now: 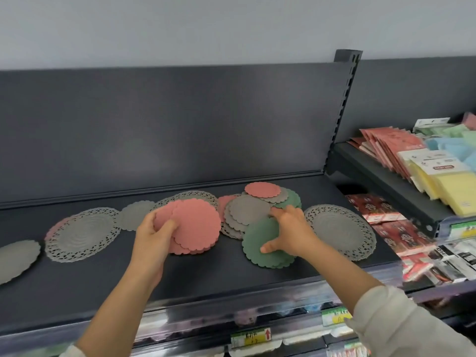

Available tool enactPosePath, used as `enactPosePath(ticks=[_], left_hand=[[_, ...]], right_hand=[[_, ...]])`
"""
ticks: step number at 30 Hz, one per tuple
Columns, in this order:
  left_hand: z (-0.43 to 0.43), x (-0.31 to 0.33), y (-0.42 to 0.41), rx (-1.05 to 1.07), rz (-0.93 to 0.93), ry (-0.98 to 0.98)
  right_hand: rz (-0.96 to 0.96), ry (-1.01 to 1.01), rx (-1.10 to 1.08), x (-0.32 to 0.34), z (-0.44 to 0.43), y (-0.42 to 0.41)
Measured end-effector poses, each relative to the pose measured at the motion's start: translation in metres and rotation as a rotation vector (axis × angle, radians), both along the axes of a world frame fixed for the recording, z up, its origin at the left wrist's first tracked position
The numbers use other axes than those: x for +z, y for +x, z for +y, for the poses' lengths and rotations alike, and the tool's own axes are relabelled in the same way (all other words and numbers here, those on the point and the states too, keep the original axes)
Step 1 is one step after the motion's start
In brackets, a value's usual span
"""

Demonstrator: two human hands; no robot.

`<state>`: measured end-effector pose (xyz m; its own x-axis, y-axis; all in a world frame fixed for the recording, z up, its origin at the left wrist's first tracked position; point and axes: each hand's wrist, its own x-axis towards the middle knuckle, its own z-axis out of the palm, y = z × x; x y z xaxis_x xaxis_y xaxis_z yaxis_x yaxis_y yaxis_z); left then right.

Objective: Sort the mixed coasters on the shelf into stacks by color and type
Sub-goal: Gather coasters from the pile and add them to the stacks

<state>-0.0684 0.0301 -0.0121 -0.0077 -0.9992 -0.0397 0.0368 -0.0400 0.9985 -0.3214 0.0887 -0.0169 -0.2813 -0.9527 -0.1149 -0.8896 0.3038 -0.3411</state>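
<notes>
Fingers (168, 226) of left hand (154, 238) curled round pink stack (198, 225); right hand (289, 229) spread on green stack (260, 247). Square edges before lifting.

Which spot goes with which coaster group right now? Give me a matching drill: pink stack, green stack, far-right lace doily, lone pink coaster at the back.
1. pink stack
2. green stack
3. far-right lace doily
4. lone pink coaster

A. tops the mixed pile at the back
B. gripped by the left hand
C. flat on the shelf, right of the right hand
D. under the right hand

Pairs: 1-B, 2-D, 3-C, 4-A
</notes>
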Motion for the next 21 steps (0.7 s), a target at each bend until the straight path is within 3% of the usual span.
enactPosePath(ticks=[5,14,21], left_hand=[[0.01,0.001,0.005,0.058,0.013,-0.018],[0.019,0.003,-0.001,0.078,-0.001,-0.035],[0.023,0.004,-0.01,0.073,0.022,-0.06]], right_hand=[[-0.083,-0.036,0.025,0.003,-0.002,-0.004],[-0.62,-0.355,-0.103,0.044,0.009,-0.032],[-0.745,-0.315,-0.127,0.04,0.015,-0.04]])
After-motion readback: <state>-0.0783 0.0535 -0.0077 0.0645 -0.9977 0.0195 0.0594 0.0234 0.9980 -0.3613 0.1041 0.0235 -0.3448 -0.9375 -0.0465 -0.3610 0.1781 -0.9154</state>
